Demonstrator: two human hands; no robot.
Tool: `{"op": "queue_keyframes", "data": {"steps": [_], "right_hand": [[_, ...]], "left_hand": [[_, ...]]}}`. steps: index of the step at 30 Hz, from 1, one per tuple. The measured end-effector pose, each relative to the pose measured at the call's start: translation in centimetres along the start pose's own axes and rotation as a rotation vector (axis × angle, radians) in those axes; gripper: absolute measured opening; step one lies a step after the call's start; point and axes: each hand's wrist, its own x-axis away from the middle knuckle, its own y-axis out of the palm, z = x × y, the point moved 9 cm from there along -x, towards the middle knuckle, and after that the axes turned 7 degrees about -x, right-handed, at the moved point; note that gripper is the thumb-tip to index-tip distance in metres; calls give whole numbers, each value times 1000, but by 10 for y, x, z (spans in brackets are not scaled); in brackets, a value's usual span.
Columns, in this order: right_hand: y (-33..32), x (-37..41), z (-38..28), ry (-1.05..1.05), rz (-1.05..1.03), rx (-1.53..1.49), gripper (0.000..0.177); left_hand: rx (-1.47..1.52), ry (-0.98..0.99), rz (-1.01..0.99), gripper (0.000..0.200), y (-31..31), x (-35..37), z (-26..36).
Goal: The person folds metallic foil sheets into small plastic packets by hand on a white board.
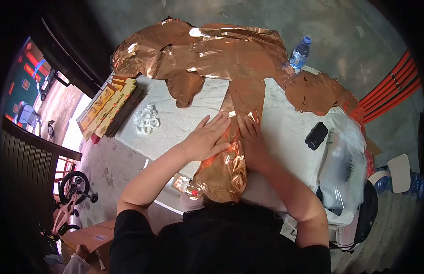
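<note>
A large copper-coloured foil sheet, which looks like a flat, uninflated foil balloon [248, 59], stretches across the far side of the white table [285, 150]. One strip of it runs down the middle toward my body and widens into a crinkled, shiny end near me. My left hand [207, 137] lies on the left side of this strip, fingers outstretched and thumb apart. On the strip's right edge rests my right hand [253, 141], palm down with its fingers extended. Neither hand grips anything visible.
Left on the table are a coil of white ribbon [147, 119] and a stack of printed cardboard pieces [109, 107]. A water bottle [300, 55] stands at the back right. Rightward lie a small black object [316, 135] and a clear plastic bag [342, 160].
</note>
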Motion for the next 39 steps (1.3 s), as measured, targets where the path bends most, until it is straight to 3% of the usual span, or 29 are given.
{"op": "queue_keyframes", "data": {"steps": [2, 5, 12, 16, 18, 21, 27, 30, 32, 33, 37, 39], "right_hand": [[-2, 0, 1, 34, -2, -18, 56], [6, 1, -2, -9, -121, 238, 61], [0, -4, 19, 132, -79, -374, 62], [4, -6, 25, 114, -132, -496, 59], [-6, -7, 16, 114, -35, -431, 58], [-20, -6, -12, -6, -84, -160, 61], [-8, -1, -16, -46, -93, -8, 65], [-9, -1, -16, -55, -80, -22, 66], [-11, -1, -16, -53, -86, -29, 66], [-11, 0, -17, -51, -94, -38, 67], [-10, -2, -15, -18, -136, -46, 66], [-9, -3, -16, -17, -150, -48, 66]], "left_hand": [[15, -10, -28, 68, 1, 0, 0], [1, -4, 2, 69, 2, 1, -1], [-109, 7, 21, 68, 6, 2, 0], [-107, 11, 15, 71, 8, 3, 0], [-107, 13, 16, 70, 8, 2, -2], [-124, 13, 14, 71, 10, 2, -3], [82, -21, 83, 75, -1, 4, -9], [156, -22, 104, 69, -12, 13, -13], [-116, -19, 80, 59, -11, 27, -17], [-112, -15, 75, 59, -14, 32, -21], [-13, -93, 397, 31, -44, 55, -54], [-90, -70, 429, 25, -59, 60, -42]]}}
